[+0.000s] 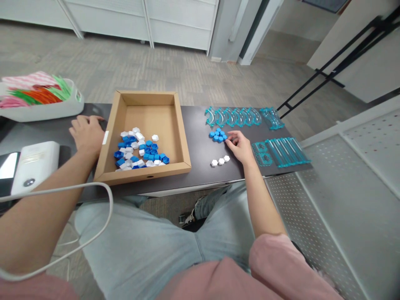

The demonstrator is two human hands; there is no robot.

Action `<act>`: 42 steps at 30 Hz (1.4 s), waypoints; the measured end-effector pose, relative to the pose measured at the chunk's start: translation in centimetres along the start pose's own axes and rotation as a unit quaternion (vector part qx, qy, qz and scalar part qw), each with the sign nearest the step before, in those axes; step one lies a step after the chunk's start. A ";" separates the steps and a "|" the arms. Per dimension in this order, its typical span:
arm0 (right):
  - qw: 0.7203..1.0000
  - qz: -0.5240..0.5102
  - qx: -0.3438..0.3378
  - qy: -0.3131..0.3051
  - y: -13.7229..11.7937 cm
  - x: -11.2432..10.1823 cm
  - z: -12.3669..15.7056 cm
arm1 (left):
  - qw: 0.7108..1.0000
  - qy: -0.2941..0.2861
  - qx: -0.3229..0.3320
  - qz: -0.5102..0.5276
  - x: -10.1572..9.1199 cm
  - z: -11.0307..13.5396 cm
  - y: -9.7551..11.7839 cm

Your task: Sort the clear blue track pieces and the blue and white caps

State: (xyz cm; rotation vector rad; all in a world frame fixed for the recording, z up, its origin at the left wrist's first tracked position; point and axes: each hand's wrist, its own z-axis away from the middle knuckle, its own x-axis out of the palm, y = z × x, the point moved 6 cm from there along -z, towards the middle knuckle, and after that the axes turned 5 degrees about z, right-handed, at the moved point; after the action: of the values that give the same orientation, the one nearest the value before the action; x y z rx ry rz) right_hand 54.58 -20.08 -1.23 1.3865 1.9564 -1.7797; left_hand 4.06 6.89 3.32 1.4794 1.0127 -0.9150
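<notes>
My right hand (240, 146) is at the right edge of a cluster of blue hexagonal pieces (218, 135) on the dark table. Its thumb and forefinger close on the outermost blue piece. Just nearer to me, three white hexagonal pieces (221, 161) lie in a slanting row. My left hand (88, 132) rests beside the left wall of a cardboard box (184, 141), fingers spread and bent over the tabletop. A small dark shape shows by its fingertips; what it is I cannot make out. Blue and white hexagonal pieces (140, 150) lie heaped inside the box.
Teal transparent curved parts (233, 117) line the table's far side. Teal tubes (288, 152) and square teal parts (262, 153) lie on the right. At left are a white basket (46, 109) of colourful strips and a white device (36, 166). A white cable (110, 200) crosses my left forearm.
</notes>
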 end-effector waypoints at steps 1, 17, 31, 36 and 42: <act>1.000 -0.004 0.000 0.000 -0.1 0.0 0.0 | 1.000 -0.002 0.002 0.001 0.0 0.0 0.0; 0.974 0.002 -0.211 -0.085 -14.8 3.5 -2.1 | 0.999 -0.008 0.041 0.023 0.5 -0.1 -0.5; 0.850 0.292 -0.281 -0.337 -28.5 24.4 -4.6 | 0.999 0.026 0.035 0.029 0.8 -0.1 -0.7; 0.890 0.204 -0.279 -0.297 -27.8 23.0 -6.2 | 0.999 -0.007 0.030 0.036 0.3 0.1 -0.3; 0.925 0.027 -0.323 -0.199 -25.7 12.6 -6.8 | 0.999 -0.021 0.019 0.042 0.5 -0.1 -0.7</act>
State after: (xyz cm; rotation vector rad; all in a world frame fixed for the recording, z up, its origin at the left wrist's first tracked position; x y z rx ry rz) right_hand 32.67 -4.43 10.56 0.7769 1.9736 -1.1010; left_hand 3.60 7.06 2.67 1.5171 0.9006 -0.9055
